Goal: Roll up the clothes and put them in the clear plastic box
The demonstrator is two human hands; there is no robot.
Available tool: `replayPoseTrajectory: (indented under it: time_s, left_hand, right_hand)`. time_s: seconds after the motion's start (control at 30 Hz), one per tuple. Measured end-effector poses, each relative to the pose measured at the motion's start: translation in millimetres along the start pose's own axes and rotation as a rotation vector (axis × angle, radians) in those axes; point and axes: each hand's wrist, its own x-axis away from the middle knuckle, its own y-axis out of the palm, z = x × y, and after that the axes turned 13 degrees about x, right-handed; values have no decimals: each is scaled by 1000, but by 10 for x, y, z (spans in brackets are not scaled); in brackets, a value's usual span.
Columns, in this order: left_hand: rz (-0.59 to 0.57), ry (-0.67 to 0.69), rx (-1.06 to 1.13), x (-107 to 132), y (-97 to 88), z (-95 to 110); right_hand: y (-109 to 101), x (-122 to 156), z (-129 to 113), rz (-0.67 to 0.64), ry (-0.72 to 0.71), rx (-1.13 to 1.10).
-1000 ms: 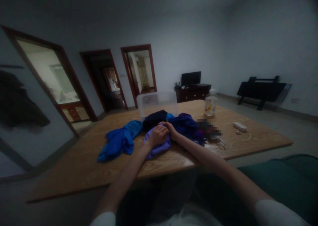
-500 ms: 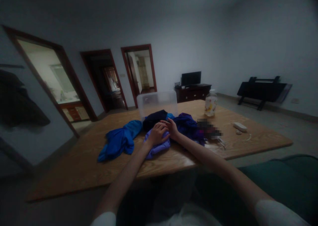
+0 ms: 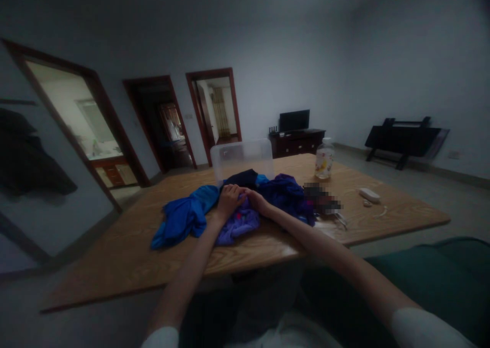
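Observation:
A crumpled lavender garment (image 3: 240, 228) with a small red spot lies on the wooden table in front of me. My left hand (image 3: 229, 201) is on its far left part, fingers bent over the cloth. From the right, my right hand (image 3: 257, 202) curls round the far edge of the same garment, its fingertips close to those of my left hand. Exact fingertip contact is partly hidden. To the left is a bright blue garment (image 3: 186, 218). Behind my hands is a black garment (image 3: 241, 177), and a dark purple garment (image 3: 285, 197) lies to the right.
A clear plastic bin (image 3: 243, 156) stands behind the clothes. On the right of the table (image 3: 126, 258) are a bottle (image 3: 324, 160), a white case (image 3: 369, 195), a white cable (image 3: 342, 220) and a pixelated patch. A green seat (image 3: 432, 276) is at the lower right.
My left hand has shifted left and slightly away from me; my right hand has turned downward to the cloth. The lavender garment has spread slightly left, and its red spot now shows.

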Motion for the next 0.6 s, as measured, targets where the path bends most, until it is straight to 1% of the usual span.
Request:
replayPoseTrajectory:
  time_s: [0.1,0.17,0.27,0.37,0.47,0.53,0.6]
  left_hand:
    - [22,-40,-10,22,11,-79]
    - [48,-71,16,32,5,-104]
    - [77,-109,61,38,-27,-104]
    - [87,-127,102,40,-56,-82]
    - [79,-129,132,45,-48,-68]
    - [79,-148,132,50,-24,-74]
    - [87,-192,130,58,3,-92]
  right_hand:
    - [1,60,56,-50,-28,141]
    - [-4,95,82,-46,-52,244]
    - [-13,112,100,-16,-43,268]
    - [-38,99,101,57,22,157]
    - [-72,70,91,145,113,-78]
    - [-91,43,67,146,141,-201]
    - [-102,19,23,132,149,-271]
